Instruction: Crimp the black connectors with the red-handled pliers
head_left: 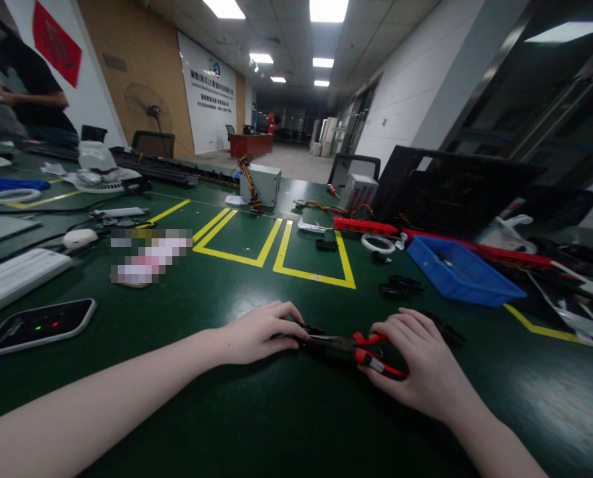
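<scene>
My right hand [416,362] grips the red-and-black handles of a pair of long-nose pliers [346,343], whose jaws point left. My left hand [269,332] has its thumb and fingers pinched at the tips of the jaws, on a small black part [313,328] that is too dark to name. Both hands rest low over the green table [216,411]. Several black pieces [400,287] lie beyond my right hand, and a few more show partly behind it.
A blue tray [463,272] stands at the right, beside a red strip [366,226]. Power supply units [266,184] sit farther back. On the left lie a phone-like device [40,325], a white power strip [17,279] and cables. A person [24,79] stands at the far left.
</scene>
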Demonstrator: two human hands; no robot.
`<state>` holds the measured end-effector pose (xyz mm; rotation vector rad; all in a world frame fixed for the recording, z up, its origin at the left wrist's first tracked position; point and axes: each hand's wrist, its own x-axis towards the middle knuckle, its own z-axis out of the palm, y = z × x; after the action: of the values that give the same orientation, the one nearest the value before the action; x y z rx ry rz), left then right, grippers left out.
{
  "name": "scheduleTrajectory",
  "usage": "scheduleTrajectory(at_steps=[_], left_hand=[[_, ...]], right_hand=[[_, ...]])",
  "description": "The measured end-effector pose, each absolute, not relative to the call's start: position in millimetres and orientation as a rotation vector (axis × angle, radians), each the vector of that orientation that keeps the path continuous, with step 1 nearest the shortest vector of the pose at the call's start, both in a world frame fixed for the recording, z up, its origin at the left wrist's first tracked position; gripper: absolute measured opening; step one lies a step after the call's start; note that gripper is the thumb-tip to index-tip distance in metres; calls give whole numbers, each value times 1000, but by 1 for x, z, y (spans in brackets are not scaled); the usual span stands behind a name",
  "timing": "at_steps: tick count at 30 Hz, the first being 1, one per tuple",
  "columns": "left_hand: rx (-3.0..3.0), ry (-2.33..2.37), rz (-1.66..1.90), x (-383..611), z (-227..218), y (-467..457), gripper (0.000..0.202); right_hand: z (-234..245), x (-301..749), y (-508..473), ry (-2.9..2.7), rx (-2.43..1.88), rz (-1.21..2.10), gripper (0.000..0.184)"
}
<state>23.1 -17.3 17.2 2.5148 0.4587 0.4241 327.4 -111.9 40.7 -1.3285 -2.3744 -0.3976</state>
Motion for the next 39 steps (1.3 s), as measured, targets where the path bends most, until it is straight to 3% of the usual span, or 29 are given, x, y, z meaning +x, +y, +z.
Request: scheduleTrajectory(at_steps=[20,39], left_hand=[[2423,462,478,24,18,-18,18],[2346,481,470,24,19,-18,17]], right_hand=[[35,316,-117,-2361,-1633,105,31],[36,317,-119,-2370,-1664,144,29]])
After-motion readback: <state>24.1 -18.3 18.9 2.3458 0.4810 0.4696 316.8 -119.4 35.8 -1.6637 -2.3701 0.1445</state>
